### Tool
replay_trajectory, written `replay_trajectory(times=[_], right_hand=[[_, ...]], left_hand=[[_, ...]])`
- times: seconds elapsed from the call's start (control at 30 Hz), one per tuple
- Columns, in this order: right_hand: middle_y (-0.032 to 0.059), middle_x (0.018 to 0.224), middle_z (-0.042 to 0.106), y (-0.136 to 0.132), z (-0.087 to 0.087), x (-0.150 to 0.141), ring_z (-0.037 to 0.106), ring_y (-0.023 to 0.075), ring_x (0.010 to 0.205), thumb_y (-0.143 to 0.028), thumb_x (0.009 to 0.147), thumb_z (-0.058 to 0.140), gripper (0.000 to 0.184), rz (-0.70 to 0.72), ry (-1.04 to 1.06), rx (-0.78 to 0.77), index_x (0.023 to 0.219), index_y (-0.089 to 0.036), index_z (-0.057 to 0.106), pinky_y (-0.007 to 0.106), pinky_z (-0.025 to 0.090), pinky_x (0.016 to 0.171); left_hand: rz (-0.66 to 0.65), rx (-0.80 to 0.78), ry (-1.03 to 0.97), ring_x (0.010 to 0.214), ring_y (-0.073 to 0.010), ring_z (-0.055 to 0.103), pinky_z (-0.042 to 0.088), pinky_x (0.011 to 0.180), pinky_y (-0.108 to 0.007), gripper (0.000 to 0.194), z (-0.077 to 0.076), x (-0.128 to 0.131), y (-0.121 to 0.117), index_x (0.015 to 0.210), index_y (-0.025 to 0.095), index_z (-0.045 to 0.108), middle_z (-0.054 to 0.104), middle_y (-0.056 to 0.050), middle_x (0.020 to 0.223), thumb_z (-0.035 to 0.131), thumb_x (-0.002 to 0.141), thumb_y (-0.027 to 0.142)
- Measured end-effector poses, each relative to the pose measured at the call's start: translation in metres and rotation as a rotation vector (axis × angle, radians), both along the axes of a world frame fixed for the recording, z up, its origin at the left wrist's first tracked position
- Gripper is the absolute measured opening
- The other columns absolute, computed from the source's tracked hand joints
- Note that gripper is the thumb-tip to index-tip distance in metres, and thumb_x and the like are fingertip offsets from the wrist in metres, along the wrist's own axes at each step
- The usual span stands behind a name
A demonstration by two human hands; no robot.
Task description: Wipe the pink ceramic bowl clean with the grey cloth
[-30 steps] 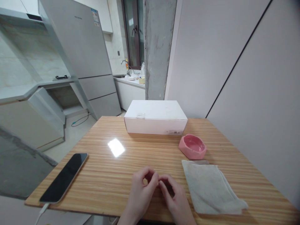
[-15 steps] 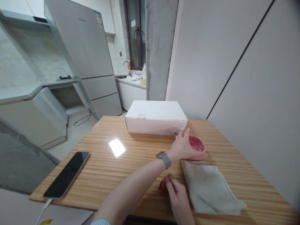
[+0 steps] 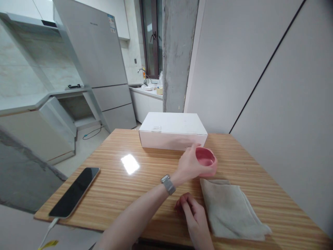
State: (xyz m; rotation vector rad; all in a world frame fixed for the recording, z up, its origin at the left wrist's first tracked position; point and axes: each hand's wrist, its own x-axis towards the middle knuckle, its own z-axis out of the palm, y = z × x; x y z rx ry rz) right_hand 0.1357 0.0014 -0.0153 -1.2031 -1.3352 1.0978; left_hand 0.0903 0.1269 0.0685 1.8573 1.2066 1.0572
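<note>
My left hand [image 3: 188, 163], with a grey-banded watch [image 3: 168, 184] on its wrist, grips a small pink bowl [image 3: 206, 159] by its left and near sides. The bowl is slightly tilted, and its inside looks bare. It is just in front of the white box; whether it touches the table I cannot tell. Close to the table's near edge, my right hand [image 3: 194, 213] rests with its fingers curled together, and whatever they may hold is hidden. A folded grey-beige cloth [image 3: 232, 210] lies right beside it, nearer to me than the bowl.
A closed white box [image 3: 173, 139] sits at the far side of the wooden table [image 3: 111, 194]. On the left lies a black phone [image 3: 75, 191] with a white cable [image 3: 50, 229] running off the edge. A pale wall [image 3: 273, 104] borders the table's right.
My left hand has moved left with the pink bowl, which now tilts a little. My right hand and the cloth have stayed in place.
</note>
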Motion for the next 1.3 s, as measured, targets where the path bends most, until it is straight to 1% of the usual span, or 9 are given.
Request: replay_trajectory(times=[0.13,0.23,0.37,0.53,0.73,1.0,1.1,1.2,1.3], right_hand=[[0.0018,0.065,0.058,0.000,0.002,0.000,0.055,0.0178,0.064,-0.053,0.092,0.044,0.042,0.019,-0.090,-0.001,0.068,-0.020,0.054,0.027,0.042,0.062],[0.0011,0.066,0.057,0.000,0.001,-0.001,0.055,0.0167,0.063,-0.053,0.093,0.043,0.041,0.073,-0.108,-0.002,0.070,-0.020,0.055,0.026,0.042,0.060],[0.0014,0.067,0.058,0.001,-0.003,-0.002,0.057,0.0164,0.063,-0.054,0.093,0.043,0.042,0.093,-0.078,-0.031,0.072,-0.020,0.056,0.025,0.044,0.059],[0.0016,0.066,0.059,0.002,-0.006,-0.002,0.057,0.0162,0.061,-0.055,0.092,0.045,0.043,0.079,-0.080,-0.017,0.071,-0.019,0.057,0.026,0.045,0.058],[0.0025,0.067,0.061,0.002,-0.004,-0.001,0.058,0.0167,0.062,-0.054,0.092,0.046,0.042,0.069,-0.071,-0.004,0.072,-0.019,0.057,0.026,0.046,0.058],[0.0026,0.066,0.061,0.001,-0.003,-0.002,0.057,0.0166,0.061,-0.053,0.091,0.046,0.041,0.068,-0.083,-0.002,0.071,-0.019,0.057,0.027,0.046,0.057],[0.0026,0.066,0.060,0.000,-0.002,-0.002,0.057,0.0167,0.062,-0.052,0.092,0.046,0.041,0.067,-0.099,0.004,0.071,-0.019,0.057,0.027,0.046,0.058],[0.0020,0.065,0.059,0.000,0.000,-0.003,0.056,0.0163,0.061,-0.050,0.093,0.044,0.041,0.057,-0.138,0.013,0.069,-0.019,0.056,0.027,0.044,0.058],[0.0018,0.063,0.058,-0.001,0.003,-0.001,0.056,0.0158,0.059,-0.047,0.094,0.044,0.041,0.068,-0.161,0.043,0.067,-0.019,0.056,0.026,0.043,0.056]], left_hand=[[0.103,0.038,-0.050,0.108,-0.0256,0.061,0.047,0.094,-0.041,0.083,0.015,-0.066,-0.012,0.130,0.024,0.045,0.063,-0.009,0.120,0.082,0.056,0.037],[0.244,0.024,-0.033,0.104,-0.0241,0.064,0.049,0.092,-0.040,0.077,0.017,-0.118,-0.016,0.127,0.025,0.045,0.066,-0.007,0.116,0.081,0.060,0.037],[0.513,-0.008,0.090,0.096,-0.0261,0.066,0.052,0.085,-0.040,0.081,0.003,-0.179,-0.008,0.125,0.025,0.045,0.068,-0.007,0.109,0.083,0.056,0.041],[0.657,-0.032,0.234,0.099,-0.0272,0.065,0.051,0.087,-0.041,0.083,-0.014,-0.230,0.002,0.127,0.025,0.044,0.068,-0.008,0.108,0.081,0.057,0.049],[0.710,-0.079,0.271,0.099,-0.0284,0.065,0.050,0.087,-0.042,0.081,-0.022,-0.245,0.008,0.126,0.024,0.045,0.067,-0.010,0.109,0.079,0.058,0.054],[0.703,-0.076,0.280,0.100,-0.0274,0.065,0.050,0.087,-0.040,0.078,-0.033,-0.246,0.013,0.124,0.024,0.046,0.067,-0.009,0.109,0.079,0.058,0.050],[0.664,-0.067,0.266,0.101,-0.0262,0.064,0.049,0.089,-0.039,0.080,-0.036,-0.247,0.013,0.127,0.023,0.045,0.066,-0.008,0.110,0.079,0.059,0.049],[0.641,0.001,0.286,0.112,-0.0279,0.058,0.046,0.096,-0.040,0.088,-0.032,-0.245,0.011,0.134,0.021,0.041,0.060,-0.011,0.119,0.079,0.059,0.048],[0.722,0.192,0.365,0.128,-0.0327,0.044,0.037,0.105,-0.046,0.087,-0.019,-0.227,0.004,0.136,0.019,0.042,0.050,-0.014,0.132,0.077,0.062,0.050]])
